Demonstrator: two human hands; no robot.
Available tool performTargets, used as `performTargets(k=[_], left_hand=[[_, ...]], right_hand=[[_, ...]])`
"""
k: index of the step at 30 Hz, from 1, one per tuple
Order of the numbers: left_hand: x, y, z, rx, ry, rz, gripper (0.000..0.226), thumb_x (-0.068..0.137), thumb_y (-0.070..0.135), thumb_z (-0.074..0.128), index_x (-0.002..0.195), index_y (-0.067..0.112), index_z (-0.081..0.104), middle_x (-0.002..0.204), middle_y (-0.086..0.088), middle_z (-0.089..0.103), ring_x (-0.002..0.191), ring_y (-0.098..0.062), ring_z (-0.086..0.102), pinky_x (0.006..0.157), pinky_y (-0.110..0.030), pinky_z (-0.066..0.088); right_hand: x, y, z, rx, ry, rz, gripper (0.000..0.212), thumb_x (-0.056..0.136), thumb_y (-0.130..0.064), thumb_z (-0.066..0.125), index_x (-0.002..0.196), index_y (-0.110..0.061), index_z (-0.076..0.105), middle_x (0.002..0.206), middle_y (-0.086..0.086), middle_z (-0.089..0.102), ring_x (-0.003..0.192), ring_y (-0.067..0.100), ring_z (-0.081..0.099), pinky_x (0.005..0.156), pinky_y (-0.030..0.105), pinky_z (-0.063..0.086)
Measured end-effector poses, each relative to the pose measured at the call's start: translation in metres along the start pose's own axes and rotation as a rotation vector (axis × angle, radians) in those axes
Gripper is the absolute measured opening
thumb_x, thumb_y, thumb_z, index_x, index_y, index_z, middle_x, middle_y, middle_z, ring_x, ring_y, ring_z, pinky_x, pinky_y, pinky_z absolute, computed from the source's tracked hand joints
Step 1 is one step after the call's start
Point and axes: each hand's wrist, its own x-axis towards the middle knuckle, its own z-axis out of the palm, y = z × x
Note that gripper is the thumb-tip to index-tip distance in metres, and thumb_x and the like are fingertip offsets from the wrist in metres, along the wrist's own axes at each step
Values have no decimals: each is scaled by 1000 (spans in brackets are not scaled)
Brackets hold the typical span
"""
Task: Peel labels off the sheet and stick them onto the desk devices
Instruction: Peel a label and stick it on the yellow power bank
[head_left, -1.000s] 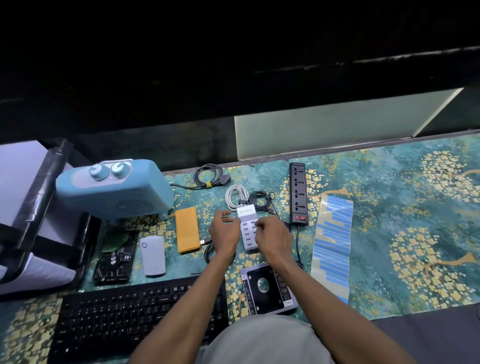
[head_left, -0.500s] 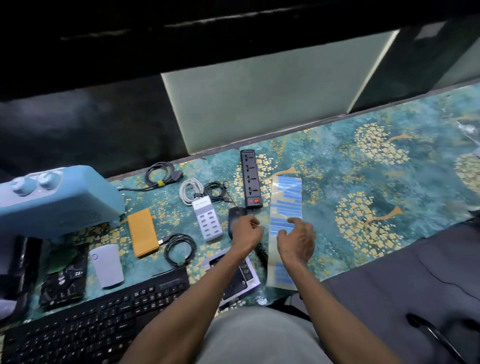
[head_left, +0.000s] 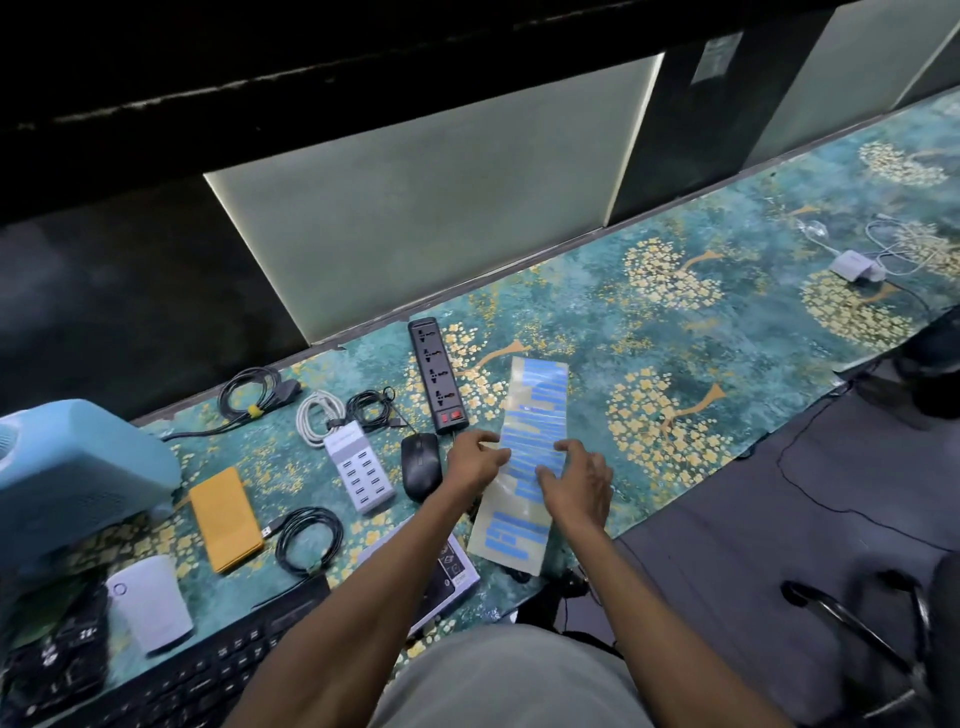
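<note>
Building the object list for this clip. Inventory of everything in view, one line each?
label sheet: 1, pale backing with blue labels, desk centre, under both hands
power strip: 1, black, left of sheet's far end
mouse: 1, black, near end of strip
USB charging hub: 1, white, left of mouse
power bank: 1, orange, left of hub
heater: 1, light blue, far left
coiled cables: 4, three black, one white, around hub
small rounded device: 1, white, near left
keyboard: 1, black, near edge
drive caddy: 1, silver-black, under left forearm
charger with cable: 1, white, far right
left hand: on sheet's left edge
right hand: fingers spread on labels
</note>
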Motion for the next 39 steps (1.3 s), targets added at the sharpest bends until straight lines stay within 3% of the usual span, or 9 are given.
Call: performTargets(k=[3, 8, 11, 13, 16, 21, 26, 33, 39], left_hand=[[-10, 3, -4, -28, -30, 121, 28, 89, 12, 73, 116, 17, 69, 80, -12, 63, 73, -26, 62, 67, -38, 50], [-19, 11, -4, -104, -151, 57, 20, 92, 0, 62, 108, 9, 69, 73, -11, 60, 55, -17, 50, 54, -29, 39], [-20, 13, -3, -171, -198, 14, 26, 90, -3, 54, 102, 6, 75, 93, -12, 76, 80, -26, 71, 76, -39, 58], [-20, 14, -4, -156, -207, 28, 27, 89, -1, 50, 101, 5, 74, 100, -13, 74, 87, -27, 68, 84, -43, 56], [-20, 15, -5, -90, -200, 65, 27, 89, -2, 45, 101, 5, 68, 77, -3, 61, 66, -15, 50, 69, -36, 43], [-18, 15, -10, 42, -166, 131, 41, 93, 0, 42, 127, 7, 64, 54, 2, 37, 40, -7, 26, 44, -20, 27], [-18, 14, -13, 86, -158, 216, 37, 96, 1, 42, 119, 3, 70, 53, -11, 49, 34, -4, 25, 46, -22, 25], [-25, 21, -12, -39, -154, 213, 24, 97, 8, 56, 93, -7, 75, 38, 12, 43, 35, -3, 32, 46, -15, 32], [-22, 19, -2, -214, -149, 73, 22, 96, 16, 62, 88, 1, 77, 63, -11, 44, 47, -18, 31, 48, -25, 27]], right_hand=[[2, -10, -3, 4, 128, -154, 27, 96, -27, 69, 122, -26, 64, 128, 8, 51, 119, 32, 50, 91, 46, 49], [10, -19, 1, 125, 53, -197, 27, 99, -26, 65, 127, -28, 64, 131, 3, 52, 115, 25, 56, 82, 40, 52], [10, -14, 2, 157, 11, -178, 27, 98, -29, 67, 124, -30, 65, 126, 3, 54, 108, 25, 59, 79, 40, 53], [9, -11, 0, 205, -2, -199, 25, 97, -29, 68, 122, -31, 67, 124, 3, 56, 102, 22, 62, 81, 42, 56], [9, -14, -2, 259, -13, -249, 21, 96, -26, 71, 116, -31, 70, 122, 0, 57, 95, 17, 65, 78, 37, 55], [11, -17, -4, 245, -75, -272, 18, 94, -22, 72, 109, -32, 69, 116, -1, 58, 87, 14, 65, 75, 32, 50], [11, -17, -4, 199, -98, -288, 17, 95, -20, 71, 105, -31, 65, 114, -1, 58, 83, 12, 64, 78, 41, 57], [5, -18, -5, 169, -3, -374, 14, 92, -30, 74, 92, -34, 61, 98, -10, 63, 76, 7, 65, 64, 37, 56], [3, -17, -11, 144, 91, -372, 13, 91, -31, 75, 86, -31, 63, 86, -14, 71, 76, 7, 69, 56, 30, 53]])
